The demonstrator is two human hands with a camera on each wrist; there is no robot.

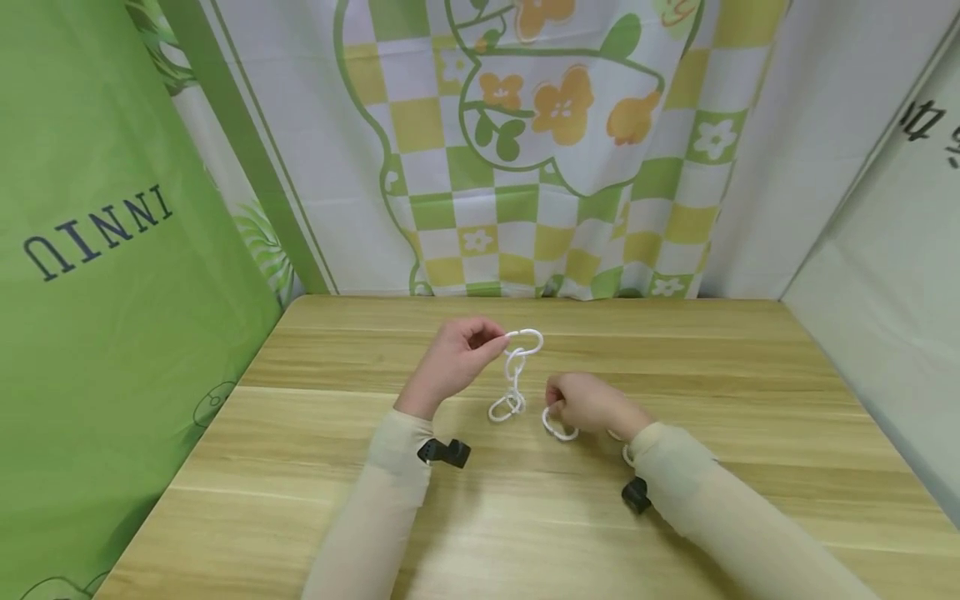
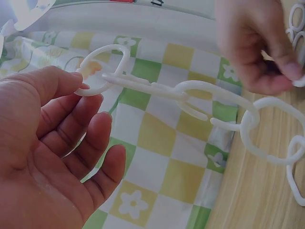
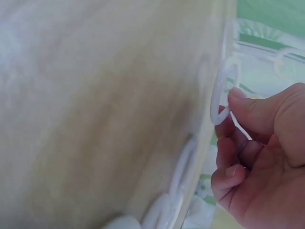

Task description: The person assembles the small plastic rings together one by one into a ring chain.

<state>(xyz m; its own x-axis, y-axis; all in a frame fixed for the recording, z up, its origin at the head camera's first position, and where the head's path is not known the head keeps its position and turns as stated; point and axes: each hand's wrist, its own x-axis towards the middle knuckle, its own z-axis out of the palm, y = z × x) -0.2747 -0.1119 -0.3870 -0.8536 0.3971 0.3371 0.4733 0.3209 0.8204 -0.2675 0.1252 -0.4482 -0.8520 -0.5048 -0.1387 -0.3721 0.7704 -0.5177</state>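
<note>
Left hand (image 1: pixel 452 357) holds up a chain (image 2: pixel 143 86) of white links; right hand (image 1: pixel 590 402) pinches a separate link (image 3: pixel 217 95).
Left hand sits left of the chain's top, thumb and index finger closed on the end link, other fingers loosely bent. Right hand, back upward, is right of the chain, fingertips nipping the separate link's edge. The chain dangles over the worktop (image 1: pixel 517 525); cannot tell whether its lowest links touch. More links (image 3: pixel 183 164) lie right of it.
</note>
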